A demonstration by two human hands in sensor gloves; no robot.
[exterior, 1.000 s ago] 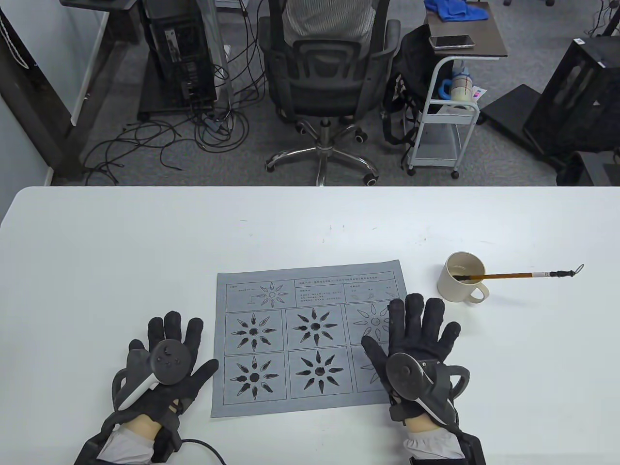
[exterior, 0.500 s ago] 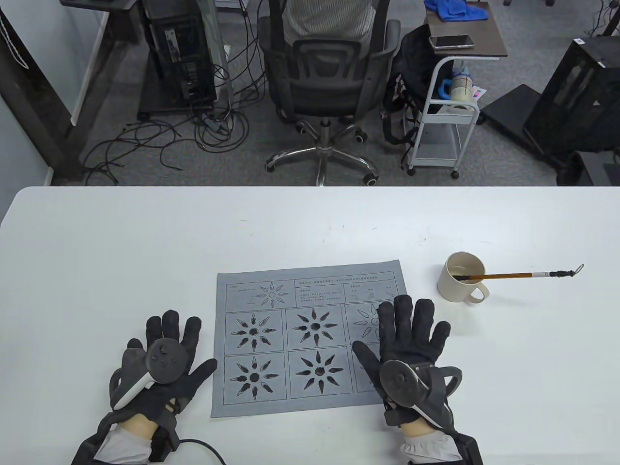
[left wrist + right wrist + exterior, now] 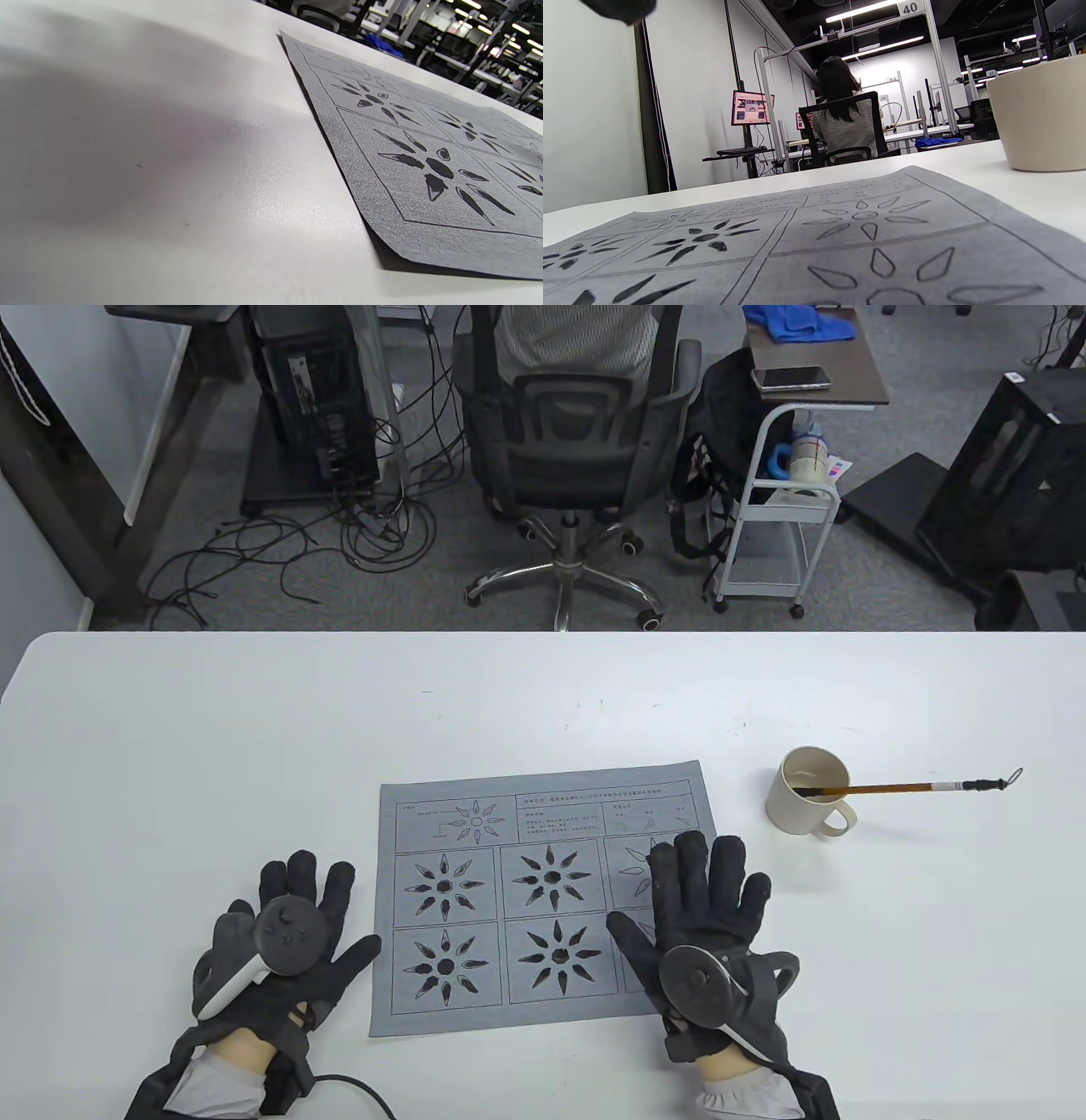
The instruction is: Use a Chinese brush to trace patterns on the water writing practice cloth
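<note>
On the white table (image 3: 212, 729) a grey practice cloth (image 3: 543, 899) lies flat, printed with a grid of flower patterns: four are filled in dark, while the two in the right column are bare outlines. Seen from above, the left hand (image 3: 284, 942) rests palm down just left of the cloth, fingers spread and holding nothing. The right hand (image 3: 700, 925) lies over the cloth's right column, also flat, fingers splayed, gripping nothing. Well to the right stands a cream mug (image 3: 810, 802) with the brush (image 3: 916, 789) resting across its rim, tip inside and handle pointing right. Only the left wrist view shows the cloth's near corner (image 3: 382, 250) lifting slightly off the table. The right wrist view shows the outlined petals (image 3: 874, 231) close up and the mug's side (image 3: 1039, 114), but not the brush.
</note>
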